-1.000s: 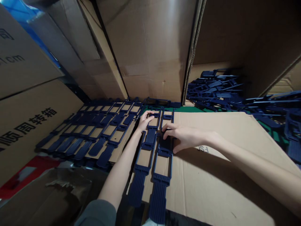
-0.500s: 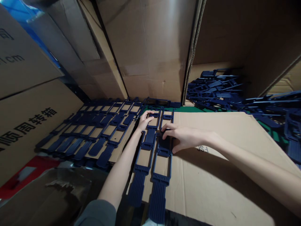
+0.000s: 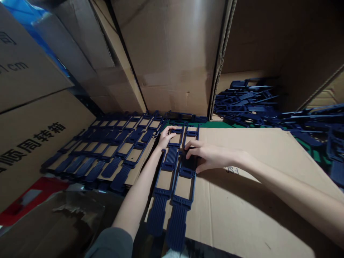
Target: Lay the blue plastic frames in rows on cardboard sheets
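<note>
Two columns of dark blue plastic frame pieces with ribbed tabs lie on a flat cardboard sheet [image 3: 242, 200]. My left hand [image 3: 164, 138] is curled at the left edge of the far left frame piece [image 3: 175, 139], thumb and index finger on its frame. My right hand [image 3: 208, 156] reaches in from the right, fingers bent over the upper part of the near right frame piece [image 3: 183, 190], thumb at its right side. The near left frame piece [image 3: 164, 179] lies beside it. The far right frame piece [image 3: 191, 133] sits just beyond my right fingertips.
On the left, rows of similar frame pieces [image 3: 107, 143] cover another cardboard sheet. A loose heap of frame pieces [image 3: 247, 102] lies in an open carton at the back right, with more pieces [image 3: 317, 122] at the right. Printed cartons [image 3: 34, 136] stand left; a tall carton [image 3: 172, 64] stands behind.
The near right frame piece has shifted slightly left at its near end, closer to the near left piece, with my right hand on it. My left hand has stayed in place.
</note>
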`<action>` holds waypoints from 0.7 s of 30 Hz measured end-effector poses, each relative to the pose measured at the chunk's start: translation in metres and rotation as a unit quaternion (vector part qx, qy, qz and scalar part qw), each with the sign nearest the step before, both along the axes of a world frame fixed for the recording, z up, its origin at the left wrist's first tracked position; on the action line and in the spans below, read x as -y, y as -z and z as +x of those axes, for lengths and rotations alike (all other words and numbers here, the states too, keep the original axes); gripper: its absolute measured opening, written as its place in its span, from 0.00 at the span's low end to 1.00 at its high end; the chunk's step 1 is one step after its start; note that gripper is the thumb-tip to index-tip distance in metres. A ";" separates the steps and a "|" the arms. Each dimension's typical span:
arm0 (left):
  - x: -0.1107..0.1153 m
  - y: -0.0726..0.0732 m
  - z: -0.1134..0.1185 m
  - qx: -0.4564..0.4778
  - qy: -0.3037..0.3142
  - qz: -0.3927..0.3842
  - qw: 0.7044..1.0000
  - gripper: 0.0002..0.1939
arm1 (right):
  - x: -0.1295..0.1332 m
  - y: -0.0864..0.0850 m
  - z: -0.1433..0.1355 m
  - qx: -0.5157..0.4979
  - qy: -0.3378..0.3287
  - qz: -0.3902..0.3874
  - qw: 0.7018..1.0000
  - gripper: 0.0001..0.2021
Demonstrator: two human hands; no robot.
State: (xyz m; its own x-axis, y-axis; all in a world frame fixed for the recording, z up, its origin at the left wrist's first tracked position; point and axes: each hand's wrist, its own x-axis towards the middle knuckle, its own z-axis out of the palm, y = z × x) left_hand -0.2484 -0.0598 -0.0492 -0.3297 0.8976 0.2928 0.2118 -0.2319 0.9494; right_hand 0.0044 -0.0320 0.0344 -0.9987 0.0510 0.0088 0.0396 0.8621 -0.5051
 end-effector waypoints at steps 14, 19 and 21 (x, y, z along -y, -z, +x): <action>0.002 -0.003 0.002 0.014 0.009 -0.004 1.000 0.11 | 0.032 -0.014 0.004 -0.049 -0.107 0.036 0.992 0.19; 0.002 -0.003 0.001 0.011 0.011 -0.003 1.000 0.11 | 0.047 -0.008 0.003 -0.051 -0.156 0.027 0.986 0.12; 0.002 -0.004 0.001 0.010 0.011 -0.004 1.000 0.11 | 0.048 -0.006 0.002 -0.057 -0.161 0.023 0.985 0.12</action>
State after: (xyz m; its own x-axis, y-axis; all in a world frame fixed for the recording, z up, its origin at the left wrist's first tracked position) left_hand -0.2472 -0.0618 -0.0453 -0.3166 0.9066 0.2791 0.1874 -0.2287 0.9553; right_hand 0.0067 -0.0798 0.0401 -0.9552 -0.2718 0.1172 -0.2951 0.8429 -0.4499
